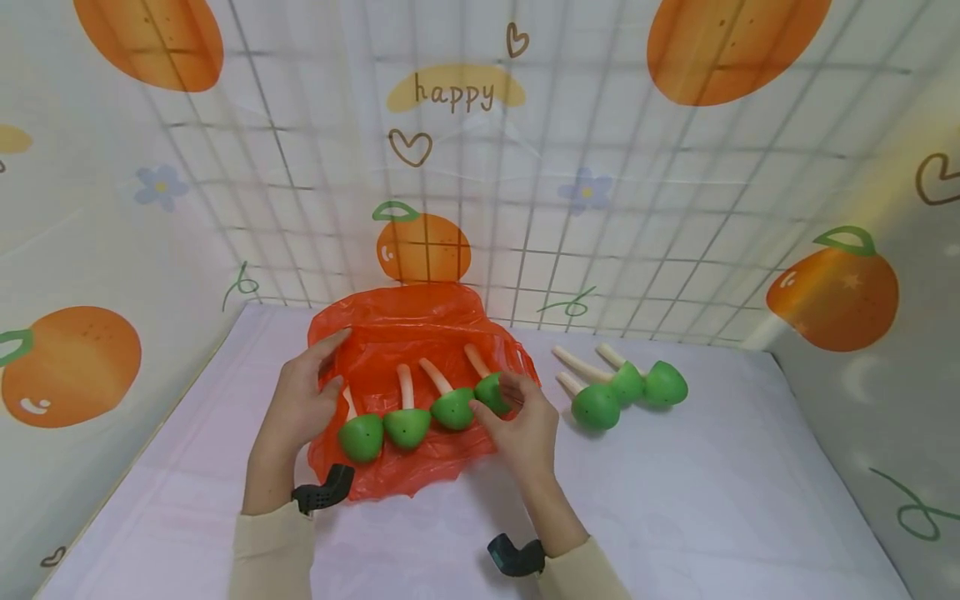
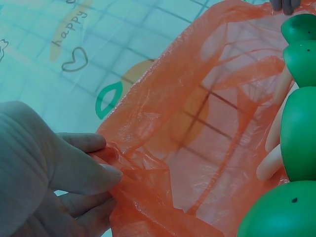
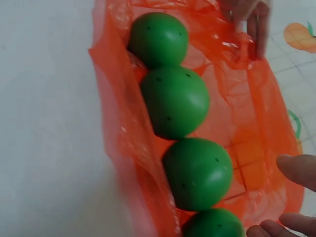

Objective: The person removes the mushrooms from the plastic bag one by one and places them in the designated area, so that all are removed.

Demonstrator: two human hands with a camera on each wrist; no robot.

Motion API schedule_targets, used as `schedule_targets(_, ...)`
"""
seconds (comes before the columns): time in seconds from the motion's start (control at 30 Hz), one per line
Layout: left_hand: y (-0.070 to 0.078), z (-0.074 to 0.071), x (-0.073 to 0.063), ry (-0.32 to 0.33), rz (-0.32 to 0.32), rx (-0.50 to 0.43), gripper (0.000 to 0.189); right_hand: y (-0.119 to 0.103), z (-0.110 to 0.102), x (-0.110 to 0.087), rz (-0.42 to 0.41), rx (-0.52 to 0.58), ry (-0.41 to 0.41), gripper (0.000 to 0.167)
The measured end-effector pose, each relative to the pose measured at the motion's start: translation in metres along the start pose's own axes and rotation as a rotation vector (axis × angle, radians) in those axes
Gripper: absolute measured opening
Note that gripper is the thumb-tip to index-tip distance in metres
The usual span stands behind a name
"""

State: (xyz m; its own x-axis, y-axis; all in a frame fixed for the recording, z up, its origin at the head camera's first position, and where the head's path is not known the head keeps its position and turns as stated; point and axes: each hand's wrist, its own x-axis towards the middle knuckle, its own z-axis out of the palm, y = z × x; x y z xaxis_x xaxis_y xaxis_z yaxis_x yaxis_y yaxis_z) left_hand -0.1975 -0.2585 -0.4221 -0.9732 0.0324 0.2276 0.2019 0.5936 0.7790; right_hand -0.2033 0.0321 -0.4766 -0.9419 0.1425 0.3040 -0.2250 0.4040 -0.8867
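Note:
A thin red plastic bag [image 1: 420, 317] lies spread on the table. In a row on it are several mushroom-shaped pieces [image 1: 407, 427], with green, black-dotted caps toward me and pale stems pointing away. My left hand [image 1: 303, 400] pinches the bag's left edge between thumb and fingers, plainest in the left wrist view. At the bag's right side, my right hand [image 1: 525, 421] is beside the rightmost mushroom-shaped piece [image 1: 491, 392]. The right wrist view shows its thumb [image 3: 298, 170] and fingers apart, with nothing seen between them.
Three more green-capped pieces [image 1: 596, 407] lie together on the white table [image 1: 675, 500], right of the bag. Behind the table stands a wire grid covered by a sheet [image 1: 615, 275] printed with oranges. More printed sheet walls the left and right sides.

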Motion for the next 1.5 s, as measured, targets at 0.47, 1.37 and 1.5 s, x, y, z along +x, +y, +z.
schedule_targets(0.47,0.000,0.000,0.001,0.005,0.008,0.001,0.067,0.003,0.024,-0.009,-0.004,-0.026,-0.055,0.056)
schedule_targets(1.37,0.001,-0.002,-0.001,-0.010,0.013,-0.020,0.065,0.009,0.046,-0.018,0.056,-0.226,-0.025,0.058)
schedule_targets(1.5,0.001,-0.002,-0.001,-0.014,0.005,-0.017,0.065,0.008,0.046,-0.018,0.057,-0.234,-0.025,0.059)
